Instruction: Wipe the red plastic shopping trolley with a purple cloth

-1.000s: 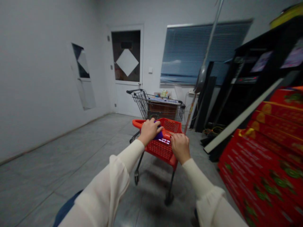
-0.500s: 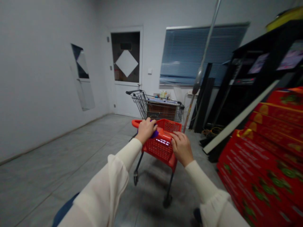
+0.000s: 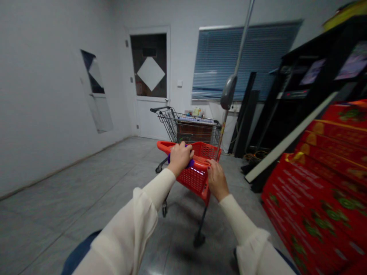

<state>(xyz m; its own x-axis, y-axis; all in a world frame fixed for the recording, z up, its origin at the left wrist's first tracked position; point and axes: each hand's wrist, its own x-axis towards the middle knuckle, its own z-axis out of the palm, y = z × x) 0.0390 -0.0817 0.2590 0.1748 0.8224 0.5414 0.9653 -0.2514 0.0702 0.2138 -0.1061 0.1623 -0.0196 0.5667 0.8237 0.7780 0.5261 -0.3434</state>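
Observation:
A small red plastic shopping cart stands at the middle of the view, tilted across it on dark legs with casters. My left hand is closed over its red handle, pressing down a purple cloth that mostly hides under the palm and fingers. At the handle's right end, my right hand has its bent fingers on the red rim, thumb side toward the basket. A long thin pole with a grey rounded piece rises behind the cart's right side; I cannot tell where its foot rests.
A larger wire shopping cart with a brown box stands behind. Stacked red cartons fill the right, beside a leaning white board and black shelving. A white door and blue blinds are at the back.
The left hand has shifted slightly right along the handle with the purple cloth. The cart has turned a little, and the pole appears further left.

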